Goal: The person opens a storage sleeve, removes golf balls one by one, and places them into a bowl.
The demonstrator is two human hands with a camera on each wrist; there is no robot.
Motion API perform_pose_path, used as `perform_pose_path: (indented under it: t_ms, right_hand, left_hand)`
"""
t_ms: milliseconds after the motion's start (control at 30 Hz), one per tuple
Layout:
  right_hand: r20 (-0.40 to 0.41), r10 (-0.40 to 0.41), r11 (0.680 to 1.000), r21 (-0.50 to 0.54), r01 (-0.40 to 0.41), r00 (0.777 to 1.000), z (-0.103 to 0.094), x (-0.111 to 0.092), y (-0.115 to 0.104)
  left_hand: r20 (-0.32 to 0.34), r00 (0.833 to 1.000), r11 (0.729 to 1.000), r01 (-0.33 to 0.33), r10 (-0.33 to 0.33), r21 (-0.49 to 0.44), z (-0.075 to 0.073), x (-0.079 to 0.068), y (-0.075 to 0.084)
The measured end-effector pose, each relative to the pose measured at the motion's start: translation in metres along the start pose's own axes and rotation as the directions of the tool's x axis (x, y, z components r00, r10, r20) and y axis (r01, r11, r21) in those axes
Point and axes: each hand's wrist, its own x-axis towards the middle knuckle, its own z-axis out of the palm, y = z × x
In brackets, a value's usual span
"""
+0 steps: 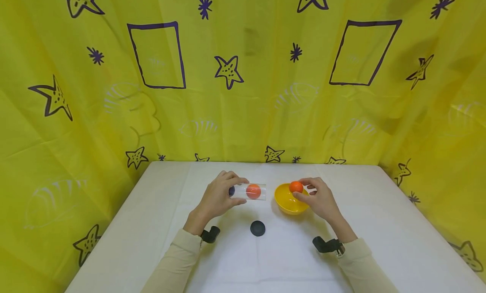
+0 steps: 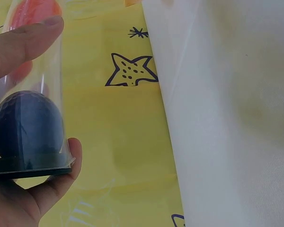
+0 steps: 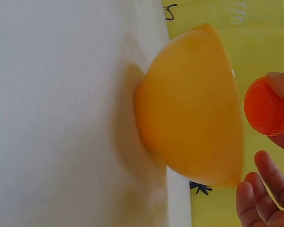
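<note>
The right hand (image 1: 320, 199) pinches an orange ball (image 1: 296, 186) between thumb and forefinger; the remaining fingers (image 3: 265, 189) are loosely curled and touch nothing. The ball is held just above the far rim of the yellow bowl (image 1: 284, 202), clear of it. The bowl stands upright on the white table (image 1: 379, 225), right of centre.

The left hand (image 1: 218, 197) grips a clear tube (image 1: 248, 192), thumb (image 2: 23, 42) on one side and fingers wrapped round the other. The tube is held roughly level above the table, open end towards the bowl, with a narrow gap between tube mouth and bowl rim. Inside the tube, a dark blue ball (image 2: 28, 125) sits against the black end cap (image 2: 33, 165) at the palm end; a second orange ball (image 1: 253, 191) lies nearer the mouth.

A black disc (image 1: 257, 228) lies flat on the table, nearer the person and between the forearms, well apart from both hands.

Bare table surface extends to left, right and near edges. A yellow patterned curtain (image 1: 243, 95) encloses the far edge and both sides.
</note>
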Motion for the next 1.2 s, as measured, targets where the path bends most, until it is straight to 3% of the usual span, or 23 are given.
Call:
perform_pose_path:
  t_ms: [633, 1200]
  right_hand:
    - [0.089, 0.133, 0.991, 0.004, -0.134, 0.987, 0.014, 0.001, 0.016]
    - [0.124, 0.144, 0.99, -0.015, -0.144, 0.982, 0.015, 0.0, 0.02]
  left_hand:
    - [0.011, 1.0, 1.0, 0.012, -0.012, -0.004, 0.001, 0.0, 0.001]
    - [0.006, 1.0, 1.0, -0.008, 0.008, -0.011, 0.002, 0.0, -0.001]
